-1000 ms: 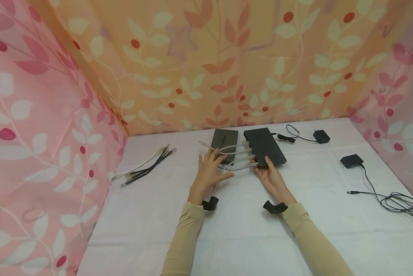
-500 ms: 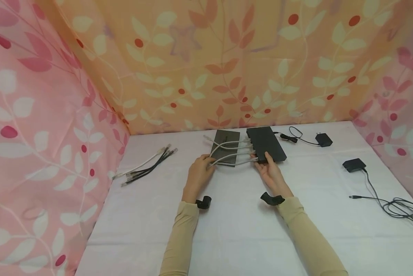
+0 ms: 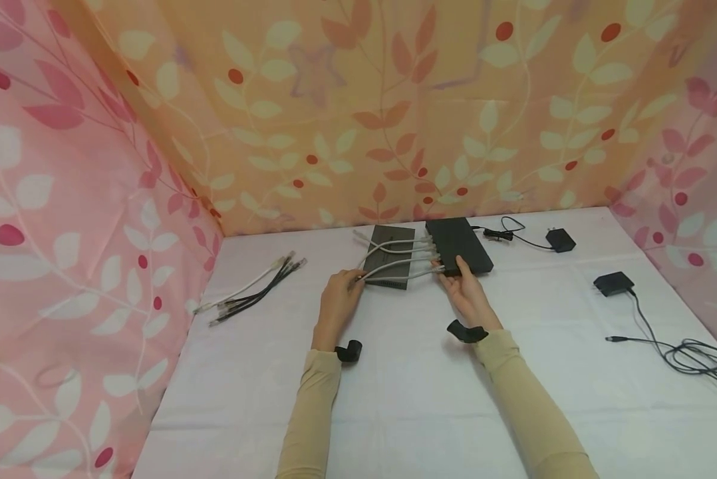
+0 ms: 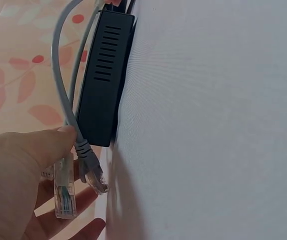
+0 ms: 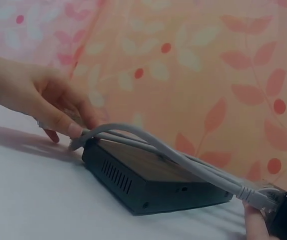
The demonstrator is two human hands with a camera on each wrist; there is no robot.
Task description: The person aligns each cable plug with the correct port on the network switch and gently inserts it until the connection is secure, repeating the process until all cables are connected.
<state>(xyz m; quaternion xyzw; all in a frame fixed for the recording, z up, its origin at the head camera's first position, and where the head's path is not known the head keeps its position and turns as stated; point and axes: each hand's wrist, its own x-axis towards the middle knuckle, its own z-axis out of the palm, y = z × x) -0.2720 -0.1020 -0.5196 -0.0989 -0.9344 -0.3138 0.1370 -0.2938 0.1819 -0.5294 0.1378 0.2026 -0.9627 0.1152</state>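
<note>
My left hand (image 3: 339, 303) pinches the free ends of grey network cables (image 4: 57, 60) between thumb and fingers. In the left wrist view, their clear plugs (image 4: 65, 200) hang past the thumb. The cables' other ends are plugged into the left side of a black network switch (image 3: 457, 243). At that switch's near left corner is my right hand (image 3: 469, 296), gripping it with the thumb on top and fingers at the port side and below. A second dark flat box (image 3: 398, 234) with slotted vents lies on the table under the cables, close to my left fingertips.
Several loose black and white network cables (image 3: 257, 289) lie at the left. A black power adapter (image 3: 560, 240) with a cord running to the switch sits at the back right. Another adapter (image 3: 613, 284) lies further right, its cord coiled. Patterned cloth (image 3: 310, 120) rises behind the table.
My left hand went from spread over the cables to pinching their ends, moving left and toward me. My right hand kept its grip on the switch, which shifted slightly.
</note>
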